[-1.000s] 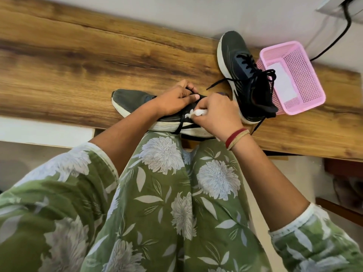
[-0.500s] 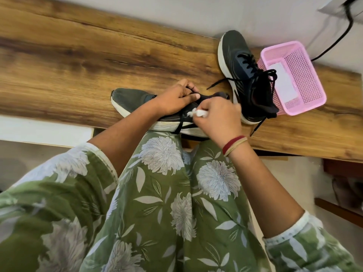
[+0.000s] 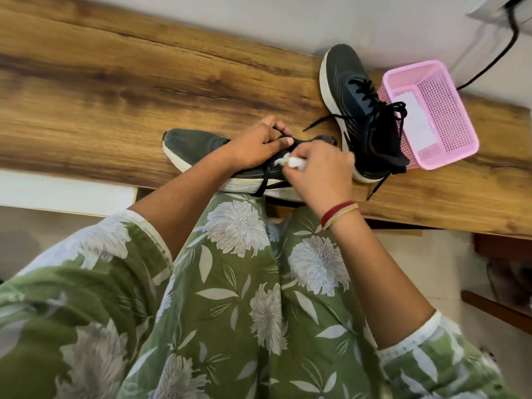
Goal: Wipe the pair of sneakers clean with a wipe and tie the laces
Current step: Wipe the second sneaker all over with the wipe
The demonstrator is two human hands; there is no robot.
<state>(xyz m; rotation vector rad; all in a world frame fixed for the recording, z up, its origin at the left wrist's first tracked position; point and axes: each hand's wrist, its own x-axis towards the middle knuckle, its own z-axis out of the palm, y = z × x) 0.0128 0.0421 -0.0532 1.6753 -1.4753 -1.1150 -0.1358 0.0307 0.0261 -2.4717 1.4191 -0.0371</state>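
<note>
A dark sneaker with a white sole (image 3: 190, 146) is laid on its side along the near edge of the wooden table (image 3: 115, 90), toe toward 9 o'clock, heel toward 3 o'clock. The left hand (image 3: 256, 145) is clamped over the middle of this shoe, fingers curled around the collar, thumb laid flat on top. The right hand (image 3: 319, 171) is closed around a crumpled white wipe (image 3: 290, 162), which is pinched between thumb and fingers and pressed against the shoe's side just beside the left thumb. A black lace (image 3: 266, 180) is seen hanging down over the white sole below the hands.

The second sneaker (image 3: 354, 102) is placed at 1 o'clock from the hands, upright, toe toward 11 o'clock; its laces (image 3: 383, 110) are loose, with one end trailing toward 9 o'clock and another toward the table's near edge. Its heel side is touching a pink mesh basket (image 3: 449, 110), in which a white sheet (image 3: 414, 116) is seen. A red and beige band (image 3: 339, 213) is worn on the right wrist
</note>
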